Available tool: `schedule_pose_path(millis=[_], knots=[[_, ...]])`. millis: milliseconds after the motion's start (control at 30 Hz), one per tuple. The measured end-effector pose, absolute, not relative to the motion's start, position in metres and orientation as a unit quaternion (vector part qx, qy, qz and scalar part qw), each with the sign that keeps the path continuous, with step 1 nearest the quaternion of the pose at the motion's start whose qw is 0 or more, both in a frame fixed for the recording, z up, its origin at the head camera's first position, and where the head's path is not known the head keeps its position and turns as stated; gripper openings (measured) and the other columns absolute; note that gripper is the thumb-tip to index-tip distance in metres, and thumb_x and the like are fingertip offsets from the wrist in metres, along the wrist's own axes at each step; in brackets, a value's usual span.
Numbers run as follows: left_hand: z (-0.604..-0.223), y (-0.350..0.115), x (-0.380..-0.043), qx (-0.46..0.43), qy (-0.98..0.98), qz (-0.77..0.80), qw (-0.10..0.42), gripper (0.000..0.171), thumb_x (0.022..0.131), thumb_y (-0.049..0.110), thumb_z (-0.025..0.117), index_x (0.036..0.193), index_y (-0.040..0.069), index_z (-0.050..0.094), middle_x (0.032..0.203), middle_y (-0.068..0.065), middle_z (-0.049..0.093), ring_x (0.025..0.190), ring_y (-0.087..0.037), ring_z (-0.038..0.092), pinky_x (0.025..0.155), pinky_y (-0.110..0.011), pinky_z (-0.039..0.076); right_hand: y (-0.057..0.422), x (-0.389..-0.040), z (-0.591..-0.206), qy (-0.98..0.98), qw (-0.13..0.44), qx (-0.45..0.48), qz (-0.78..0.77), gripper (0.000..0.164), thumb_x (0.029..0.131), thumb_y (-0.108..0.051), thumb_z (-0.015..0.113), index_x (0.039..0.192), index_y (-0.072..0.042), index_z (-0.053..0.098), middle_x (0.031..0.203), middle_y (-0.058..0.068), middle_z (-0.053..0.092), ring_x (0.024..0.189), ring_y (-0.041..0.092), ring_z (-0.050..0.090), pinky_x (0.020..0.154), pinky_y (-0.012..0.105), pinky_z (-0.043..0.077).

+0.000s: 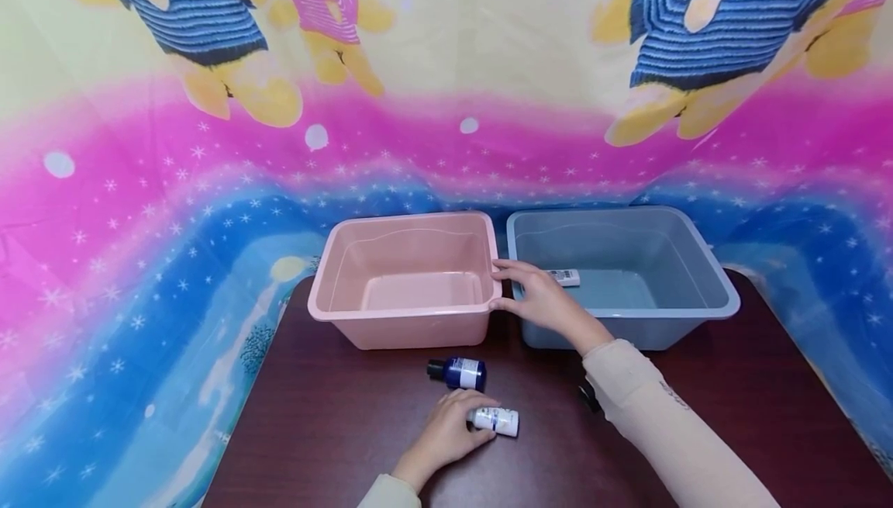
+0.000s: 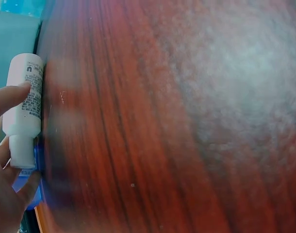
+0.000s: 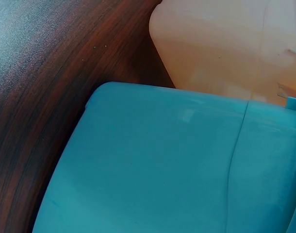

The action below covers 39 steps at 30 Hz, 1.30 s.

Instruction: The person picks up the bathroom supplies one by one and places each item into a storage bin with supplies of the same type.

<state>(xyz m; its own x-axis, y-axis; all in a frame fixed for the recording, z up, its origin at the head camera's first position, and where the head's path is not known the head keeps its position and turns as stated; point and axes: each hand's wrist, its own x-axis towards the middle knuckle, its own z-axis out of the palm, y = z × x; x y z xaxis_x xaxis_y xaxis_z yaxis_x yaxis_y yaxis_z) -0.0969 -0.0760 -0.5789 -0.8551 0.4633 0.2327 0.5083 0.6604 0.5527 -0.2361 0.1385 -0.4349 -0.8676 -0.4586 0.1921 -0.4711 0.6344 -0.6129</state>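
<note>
My left hand (image 1: pixel 452 428) grips a small white bottle (image 1: pixel 505 422) with printed label just above the table, thumb on its near side. In the left wrist view the thumb crosses the white bottle (image 2: pixel 23 116). Close behind that hand a dark blue bottle (image 1: pixel 466 374) with a black cap and white label lies on its side. My right hand (image 1: pixel 540 296) holds the right rim of the pink basin (image 1: pixel 405 312), fingertips and thumb spaced along it. The right wrist view shows no fingers.
Right of the pink basin stands a grey-blue basin (image 1: pixel 628 312), with a small white item (image 1: pixel 567 278) inside. A black object (image 1: pixel 588 397) is partly hidden by the right sleeve (image 1: pixel 663 415). Both basins stand on a dark wooden table (image 1: pixel 314 430) before a printed cloth (image 1: pixel 446 143).
</note>
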Motion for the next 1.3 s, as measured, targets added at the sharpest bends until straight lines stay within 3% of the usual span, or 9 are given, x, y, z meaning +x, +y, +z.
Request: schedule_pose_path(millis=[200, 467, 800, 1000, 1300], knots=[[-0.58, -0.079, -0.097, -0.263, -0.899, -0.347, 0.047, 0.04, 0.075, 0.025, 0.087, 0.112, 0.023, 0.073, 0.107, 0.011, 0.068, 0.1, -0.009, 0.061, 0.09, -0.032, 0.047, 0.138, -0.237, -0.435, -0.903, 0.004, 0.257, 0.343, 0.057, 0.086, -0.04, 0.076, 0.132, -0.009, 0.064, 0.15, 0.004, 0.046, 0.138, 0.031, 0.04, 0.105, 0.052, 0.041], [-0.575, -0.083, -0.095, -0.258, -0.873, -0.413, 0.021, 0.039, 0.078, 0.017, 0.085, 0.115, 0.019, 0.071, 0.111, 0.01, 0.066, 0.102, -0.006, 0.06, 0.09, -0.027, 0.049, 0.139, -0.237, -0.435, -0.901, 0.004, 0.256, 0.351, 0.059, 0.085, -0.039, 0.076, 0.133, -0.007, 0.063, 0.15, 0.003, 0.046, 0.139, 0.032, 0.039, 0.103, 0.054, 0.042], [-0.56, -0.094, -0.088, -0.236, -0.873, -0.426, -0.001, 0.039, 0.08, 0.021, 0.084, 0.117, 0.023, 0.07, 0.11, 0.013, 0.064, 0.1, -0.004, 0.059, 0.087, -0.028, 0.049, 0.139, -0.24, -0.437, -0.901, 0.003, 0.253, 0.351, 0.058, 0.085, -0.04, 0.075, 0.132, -0.009, 0.064, 0.15, 0.003, 0.046, 0.139, 0.031, 0.039, 0.105, 0.053, 0.04], [-0.55, -0.102, -0.088, -0.226, -0.879, -0.42, 0.015, 0.041, 0.081, 0.021, 0.083, 0.12, 0.019, 0.07, 0.113, 0.013, 0.063, 0.102, -0.005, 0.06, 0.089, -0.03, 0.049, 0.137, -0.241, -0.432, -0.901, 0.001, 0.254, 0.352, 0.059, 0.086, -0.04, 0.076, 0.133, -0.007, 0.063, 0.15, 0.004, 0.046, 0.139, 0.032, 0.038, 0.105, 0.054, 0.04], [-0.54, -0.103, -0.08, -0.172, -0.895, -0.408, 0.059, 0.041, 0.08, 0.02, 0.083, 0.118, 0.021, 0.069, 0.113, 0.012, 0.062, 0.094, -0.005, 0.059, 0.08, -0.03, 0.05, 0.137, -0.237, -0.436, -0.906, 0.009, 0.247, 0.344, 0.058, 0.084, -0.042, 0.076, 0.131, -0.01, 0.065, 0.15, 0.003, 0.046, 0.138, 0.032, 0.04, 0.104, 0.053, 0.041]])
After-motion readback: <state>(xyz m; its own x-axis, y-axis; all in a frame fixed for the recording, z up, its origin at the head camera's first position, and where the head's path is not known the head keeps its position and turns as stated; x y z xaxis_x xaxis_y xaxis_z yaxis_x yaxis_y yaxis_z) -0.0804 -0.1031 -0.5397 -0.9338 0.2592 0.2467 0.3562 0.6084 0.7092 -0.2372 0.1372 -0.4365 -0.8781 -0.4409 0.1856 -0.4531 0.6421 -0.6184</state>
